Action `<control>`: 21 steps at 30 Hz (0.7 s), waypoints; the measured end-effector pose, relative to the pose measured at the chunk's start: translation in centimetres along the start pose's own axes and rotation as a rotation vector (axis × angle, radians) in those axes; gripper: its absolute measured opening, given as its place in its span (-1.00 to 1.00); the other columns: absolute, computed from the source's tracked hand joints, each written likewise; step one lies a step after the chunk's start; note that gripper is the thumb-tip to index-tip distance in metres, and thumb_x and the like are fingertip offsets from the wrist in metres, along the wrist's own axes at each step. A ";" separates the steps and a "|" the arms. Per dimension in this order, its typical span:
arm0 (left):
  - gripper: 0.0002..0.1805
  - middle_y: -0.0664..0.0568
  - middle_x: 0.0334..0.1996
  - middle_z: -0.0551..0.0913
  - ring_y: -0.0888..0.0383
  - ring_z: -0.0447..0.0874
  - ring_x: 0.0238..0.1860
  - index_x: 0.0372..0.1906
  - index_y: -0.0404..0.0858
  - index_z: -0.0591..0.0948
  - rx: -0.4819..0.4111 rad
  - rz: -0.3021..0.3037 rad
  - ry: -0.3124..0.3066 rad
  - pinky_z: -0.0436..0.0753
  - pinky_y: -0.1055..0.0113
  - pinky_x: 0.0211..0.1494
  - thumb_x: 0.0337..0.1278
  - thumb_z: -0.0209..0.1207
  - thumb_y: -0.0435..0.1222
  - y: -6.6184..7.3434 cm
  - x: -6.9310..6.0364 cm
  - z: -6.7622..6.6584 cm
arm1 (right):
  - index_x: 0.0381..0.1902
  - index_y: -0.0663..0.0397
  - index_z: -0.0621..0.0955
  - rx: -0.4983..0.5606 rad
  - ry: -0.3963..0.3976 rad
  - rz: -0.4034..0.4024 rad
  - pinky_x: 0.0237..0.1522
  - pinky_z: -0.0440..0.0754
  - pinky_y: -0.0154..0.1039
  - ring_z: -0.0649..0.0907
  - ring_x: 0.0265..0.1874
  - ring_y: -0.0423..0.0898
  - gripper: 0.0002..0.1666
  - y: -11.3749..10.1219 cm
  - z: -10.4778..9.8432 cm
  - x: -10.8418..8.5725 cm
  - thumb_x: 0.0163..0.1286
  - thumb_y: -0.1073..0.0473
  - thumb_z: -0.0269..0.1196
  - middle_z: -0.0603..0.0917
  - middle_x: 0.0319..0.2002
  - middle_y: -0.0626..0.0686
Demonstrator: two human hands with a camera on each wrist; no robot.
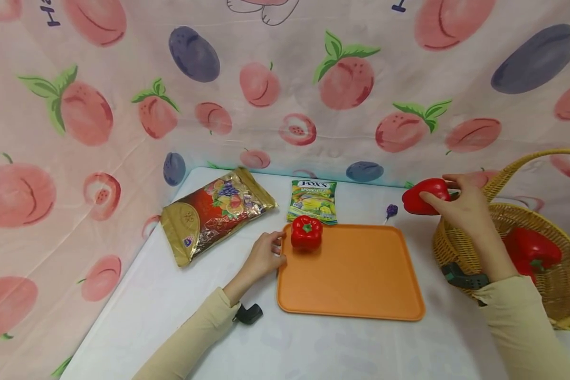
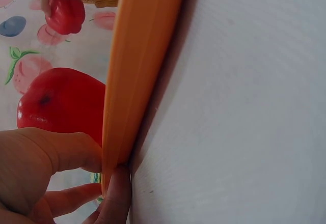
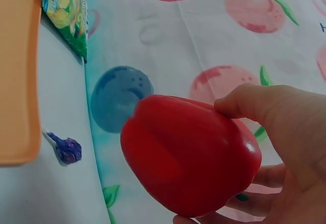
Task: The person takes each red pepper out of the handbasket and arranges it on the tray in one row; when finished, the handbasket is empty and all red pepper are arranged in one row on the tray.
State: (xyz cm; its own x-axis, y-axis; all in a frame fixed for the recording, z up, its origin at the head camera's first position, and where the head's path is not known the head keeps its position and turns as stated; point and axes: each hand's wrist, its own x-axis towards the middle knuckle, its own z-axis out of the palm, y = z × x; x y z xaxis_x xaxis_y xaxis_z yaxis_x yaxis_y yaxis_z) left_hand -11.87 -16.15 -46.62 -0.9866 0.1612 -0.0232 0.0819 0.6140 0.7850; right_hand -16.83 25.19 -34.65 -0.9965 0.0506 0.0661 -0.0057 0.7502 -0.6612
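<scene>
The right hand [image 1: 465,203] holds a red bell pepper [image 1: 426,197] in the air, left of the wicker basket [image 1: 461,253]; in the right wrist view thumb and fingers [image 3: 293,142] grip the pepper [image 3: 191,155] from either side. At the left edge of the orange tray [image 1: 351,274], the left hand [image 1: 262,256] pinches the rim; the left wrist view shows thumb and fingers [image 2: 56,175] on both sides of the tray's edge [image 2: 137,61]. Another red pepper [image 1: 306,233] sits on the tray's back left corner, near that hand, and looms large [image 2: 63,102] in the left wrist view.
More red peppers [image 1: 534,248] lie in the basket at the right. Behind the tray is a green candy bag [image 1: 312,201]; a gold and red bag [image 1: 218,214] lies at the back left. A purple-wrapped lollipop [image 1: 391,211] lies behind the tray's right part. Fruit-patterned cloth hangs behind.
</scene>
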 end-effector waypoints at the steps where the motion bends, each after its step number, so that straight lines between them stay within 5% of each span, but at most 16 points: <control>1: -0.33 -0.14 -0.17 0.57 0.10 0.61 -0.27 0.22 -0.43 0.52 0.003 0.002 -0.001 0.60 0.26 -0.15 -0.20 0.31 -0.53 -0.1 0.0 0.0 | 0.43 0.37 0.19 0.003 -0.001 -0.010 -0.23 0.65 0.05 0.41 0.07 0.41 -0.03 -0.1 0.2 0.0 0.35 -0.18 0.22 0.34 0.25 0.48; 7: -0.34 -0.13 -0.19 0.57 0.11 0.62 -0.27 0.21 -0.43 0.53 0.006 0.007 0.002 0.59 0.26 -0.15 -0.19 0.32 -0.51 -0.2 0.1 0.1 | 0.38 0.37 0.25 0.021 -0.013 -0.041 -0.28 0.61 -0.10 0.44 0.02 0.37 -0.09 -0.4 1.4 0.0 0.35 -0.16 0.24 0.38 0.23 0.47; 11: -0.35 -0.13 -0.19 0.58 0.12 0.61 -0.28 0.20 -0.42 0.54 0.006 0.007 0.007 0.59 0.25 -0.15 -0.18 0.32 -0.51 -0.2 0.1 0.1 | 0.38 0.37 0.24 0.019 -0.028 -0.042 -0.16 0.63 0.09 0.44 0.04 0.37 -0.09 -0.7 2.3 -0.1 0.35 -0.17 0.24 0.37 0.24 0.47; 17: -0.34 -0.12 -0.18 0.57 0.11 0.62 -0.27 0.21 -0.42 0.53 0.004 0.005 0.005 0.59 0.26 -0.14 -0.19 0.32 -0.51 -0.1 0.1 0.1 | 0.35 0.36 0.29 0.014 -0.041 -0.071 -0.29 0.61 -0.09 0.49 -0.02 0.32 -0.10 -1.3 3.4 -0.2 0.32 -0.17 0.26 0.43 0.21 0.44; 21: -0.34 -0.12 -0.18 0.58 0.11 0.61 -0.27 0.21 -0.42 0.53 0.012 0.009 0.003 0.59 0.25 -0.14 -0.18 0.32 -0.51 -0.2 0.1 0.1 | 0.33 0.37 0.31 0.014 -0.056 -0.089 -0.23 0.62 0.00 0.52 -0.04 0.31 -0.12 -1.6 4.1 -0.2 0.32 -0.17 0.27 0.45 0.18 0.44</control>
State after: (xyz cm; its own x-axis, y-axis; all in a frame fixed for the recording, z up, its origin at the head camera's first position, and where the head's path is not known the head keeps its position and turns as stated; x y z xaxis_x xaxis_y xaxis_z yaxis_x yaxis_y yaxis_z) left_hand -11.95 -16.18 -46.78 -0.9862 0.1649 -0.0143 0.0928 0.6221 0.7774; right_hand -16.93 21.26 -36.66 -0.9951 -0.0532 0.0838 -0.0956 0.7405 -0.6652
